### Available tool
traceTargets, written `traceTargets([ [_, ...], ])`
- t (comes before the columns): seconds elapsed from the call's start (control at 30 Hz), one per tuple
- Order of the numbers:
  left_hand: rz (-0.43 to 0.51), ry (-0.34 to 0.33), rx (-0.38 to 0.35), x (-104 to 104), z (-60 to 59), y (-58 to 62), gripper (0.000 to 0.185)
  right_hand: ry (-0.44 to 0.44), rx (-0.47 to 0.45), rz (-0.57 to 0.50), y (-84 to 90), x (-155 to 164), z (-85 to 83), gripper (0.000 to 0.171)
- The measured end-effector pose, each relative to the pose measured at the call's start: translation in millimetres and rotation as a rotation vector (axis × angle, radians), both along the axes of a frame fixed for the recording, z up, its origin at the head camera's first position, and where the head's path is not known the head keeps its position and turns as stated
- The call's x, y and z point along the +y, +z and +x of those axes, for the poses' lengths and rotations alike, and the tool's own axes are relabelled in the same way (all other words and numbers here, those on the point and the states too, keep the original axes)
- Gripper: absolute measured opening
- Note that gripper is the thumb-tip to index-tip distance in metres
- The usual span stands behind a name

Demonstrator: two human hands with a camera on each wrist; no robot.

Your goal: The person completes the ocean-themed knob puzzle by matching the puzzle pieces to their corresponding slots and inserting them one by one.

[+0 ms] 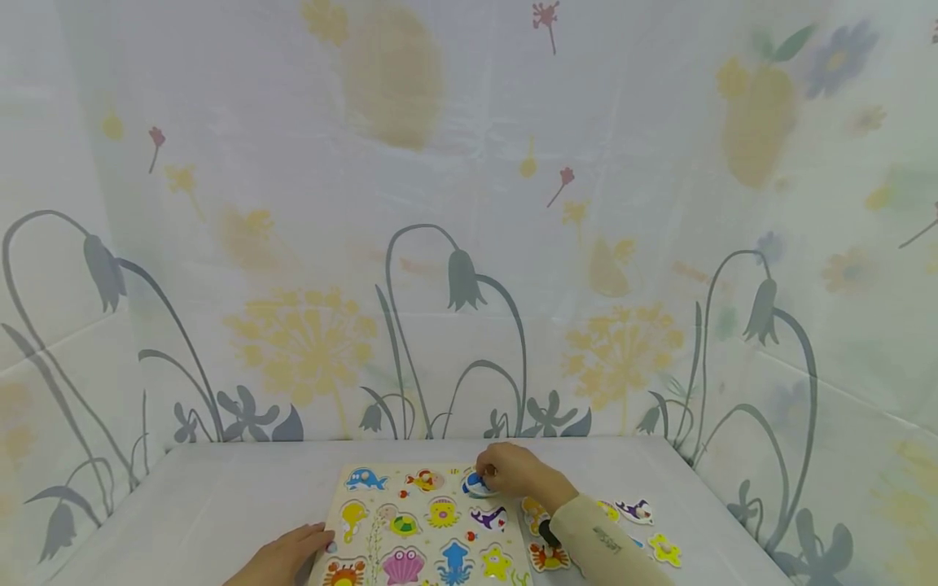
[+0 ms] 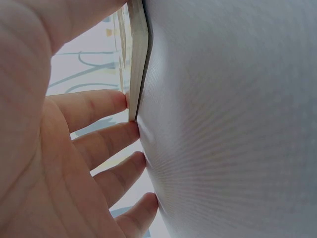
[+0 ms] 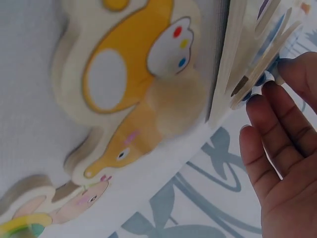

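At the far right corner of the wooden sea-animal puzzle board, my right hand pinches a blue-and-white puzzle piece by its knob. From the right wrist view, this piece stands tilted over the board's edge, with the fingertips and thumb on the blue knob; its picture is mostly hidden. My left hand rests at the board's left side. Its fingers are nearly straight in the left wrist view, fingertips on the white tabletop and the index finger touching the board's wooden edge.
Right of the board lie loose pieces: a crab, an orange seahorse-like piece, a purple shark, a yellow starfish. The right sleeve covers part of this area. A flower-patterned curtain stands behind the table.
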State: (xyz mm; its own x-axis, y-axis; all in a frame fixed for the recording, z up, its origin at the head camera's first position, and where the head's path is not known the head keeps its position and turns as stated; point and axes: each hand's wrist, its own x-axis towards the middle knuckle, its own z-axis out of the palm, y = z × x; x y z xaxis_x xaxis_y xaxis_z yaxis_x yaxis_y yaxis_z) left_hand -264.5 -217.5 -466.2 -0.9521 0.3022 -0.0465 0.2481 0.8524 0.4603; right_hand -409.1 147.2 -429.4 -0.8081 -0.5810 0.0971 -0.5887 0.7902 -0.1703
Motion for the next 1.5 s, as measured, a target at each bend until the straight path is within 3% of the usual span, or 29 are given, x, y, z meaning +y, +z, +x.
traceTargets([
  [0.37,0.01,-0.009,0.012,1,0.6,-0.7,0.089,0.024,0.01,0.039,-5.7,-10,-6.2,0.01],
  [1.1,0.01,-0.014,0.011,-1,-1.8,-1.2,0.088,-0.059,-0.05,0.063,-8.5,-16,-8.3,0.008],
  [1.5,0.004,-0.019,0.02,1,-0.9,0.2,0.087,-0.039,-0.045,0.068,-9.5,-15,-8.4,0.01],
])
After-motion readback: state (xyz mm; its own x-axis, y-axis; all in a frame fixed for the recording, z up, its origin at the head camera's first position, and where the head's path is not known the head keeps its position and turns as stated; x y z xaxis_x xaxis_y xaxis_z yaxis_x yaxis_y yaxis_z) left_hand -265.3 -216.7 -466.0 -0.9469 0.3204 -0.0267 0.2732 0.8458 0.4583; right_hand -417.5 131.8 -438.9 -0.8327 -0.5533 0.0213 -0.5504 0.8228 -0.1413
